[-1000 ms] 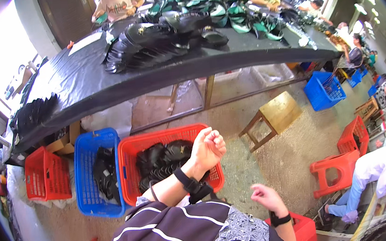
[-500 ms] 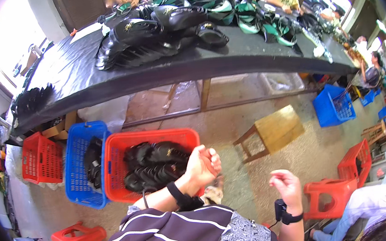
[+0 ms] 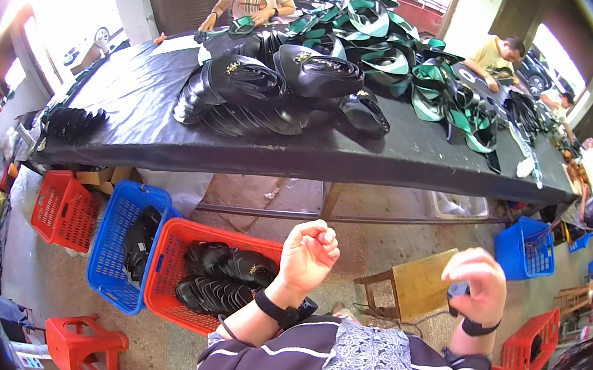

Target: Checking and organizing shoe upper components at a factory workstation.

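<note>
My left hand [image 3: 309,256] is raised in front of the red crate, its fingers curled in and nothing visible in them. To the right, my right hand [image 3: 477,280] hangs over the wooden stool, fingers bent in a loose curve with a gap to the thumb, holding nothing I can see. Both wrists wear black bands. Beyond the hands, stacked black shoe uppers [image 3: 228,84] with gold ornaments lie on the black-covered table [image 3: 140,140]. More black uppers [image 3: 213,284] fill the red crate [image 3: 167,260] beside my left forearm. Neither hand touches the table or the crate.
A blue crate [image 3: 113,262], another red crate [image 3: 61,217] and a red stool [image 3: 86,348] stand at left. At right are a wooden stool [image 3: 422,284] and a blue crate [image 3: 524,251]. Green-lined uppers [image 3: 384,60] heap on the table. People [image 3: 259,1] sit across it.
My view has tilted up and turned, so more of the table shows and it slants down rightward. My right hand has moved right with its fingers more spread; my left stays raised, fingers curled.
</note>
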A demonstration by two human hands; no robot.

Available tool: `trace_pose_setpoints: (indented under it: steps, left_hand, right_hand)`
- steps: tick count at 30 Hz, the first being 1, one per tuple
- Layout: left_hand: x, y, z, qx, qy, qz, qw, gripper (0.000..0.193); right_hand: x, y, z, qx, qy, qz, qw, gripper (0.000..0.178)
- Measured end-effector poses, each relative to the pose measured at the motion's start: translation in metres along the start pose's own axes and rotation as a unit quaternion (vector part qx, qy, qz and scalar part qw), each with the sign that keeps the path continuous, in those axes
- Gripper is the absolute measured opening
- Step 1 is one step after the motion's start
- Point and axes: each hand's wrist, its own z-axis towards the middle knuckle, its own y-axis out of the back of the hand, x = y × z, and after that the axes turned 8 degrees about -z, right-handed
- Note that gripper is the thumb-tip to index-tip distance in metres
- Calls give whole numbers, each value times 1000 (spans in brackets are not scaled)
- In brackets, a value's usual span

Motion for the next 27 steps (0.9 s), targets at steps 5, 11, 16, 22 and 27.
trace_pose_setpoints:
  steps: [5, 11, 16, 22, 27]
  left_hand:
    - [-32, -7, 55, 9, -78, 9, 997, 16]
    - [-81, -3, 153, -83, -107, 18, 991, 26]
    - [-99, -15, 217, -114, -166, 52, 978, 33]
    - [-129, -13, 274, -151, -248, 77, 954, 47]
    - [-155, -10, 309, -170, -263, 114, 943, 43]
  right_hand:
    - [-74, 7, 100, -47, 119, -172, 977, 29]
    - [-207, -13, 205, -40, 79, -165, 982, 48]
    - [-273, -49, 277, 9, 53, -128, 990, 73]
    - [-282, -85, 335, 121, 186, -275, 935, 72]
    - [-296, -105, 375, 199, 210, -307, 907, 73]
